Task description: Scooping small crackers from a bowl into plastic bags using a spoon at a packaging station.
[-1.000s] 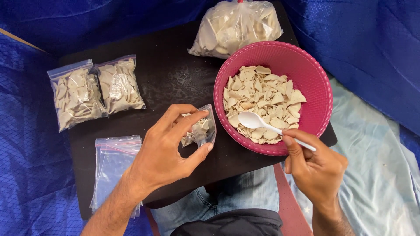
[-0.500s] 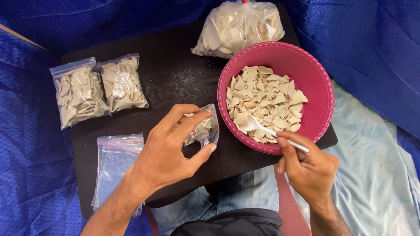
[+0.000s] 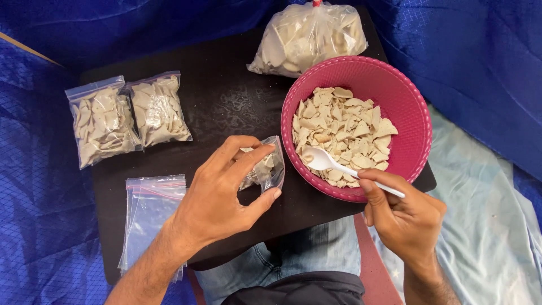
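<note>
Chips, pale and broken, fill the pink bowl, and your right hand is closed around a white spoon whose head lies among them. Your left hand pinches a small clear bag, part filled, just beside the bowl's rim. Two filled bags lie at the far left of the black tray, empty bags lie nearer you, and a large sack sits behind the bowl.

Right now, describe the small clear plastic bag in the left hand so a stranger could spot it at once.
Start at the big pink plastic bowl of pale chips on the dark board. Just beside its rim, the left hand pinches a small clear zip bag. Unlike the two full sealed bags and the flat empty ones, it is held open and only partly filled.
</note>
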